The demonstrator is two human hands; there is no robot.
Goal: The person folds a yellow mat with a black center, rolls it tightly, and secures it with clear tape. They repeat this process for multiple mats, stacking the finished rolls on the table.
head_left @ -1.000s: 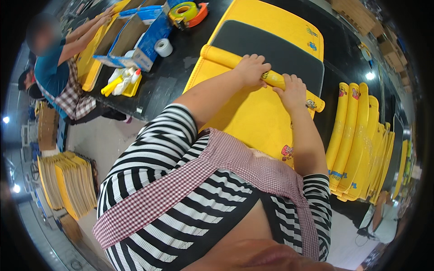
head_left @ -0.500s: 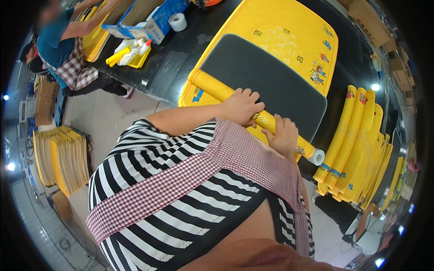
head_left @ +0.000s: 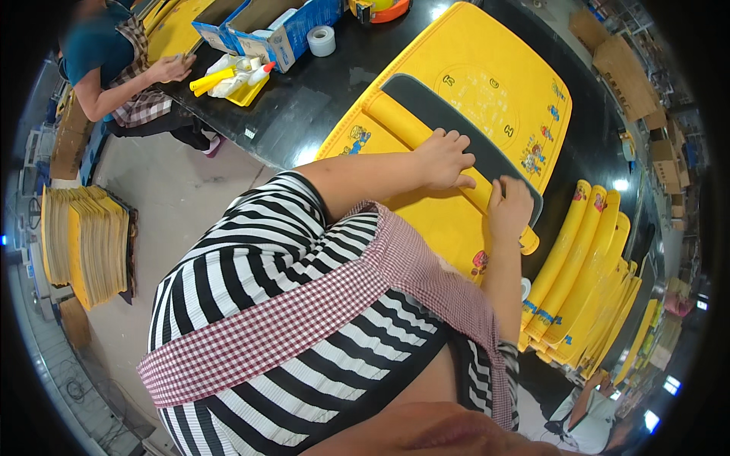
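One yellow roll (head_left: 477,197) beneath left hand (head_left: 444,161) and right hand (head_left: 510,209)

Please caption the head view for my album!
Left hand and right hand at a long yellow roll, flat dark-grey panel beyond.

Roll position: versus half a second ago, the yellow roll (head_left: 399,121) lies farther from the wearer, with the left hand (head_left: 445,159) and right hand (head_left: 511,209) carried forward on it. The dark panel (head_left: 490,159) now shows as a narrower strip than in both earlier frames; more yellow sheet (head_left: 433,224) is exposed on the wearer's side. White tape roll (head_left: 525,289), beside the roll's end half a second ago, is now partly hidden by the forearm. Co-worker's hand (head_left: 173,68), previously outstretched, is drawn back.
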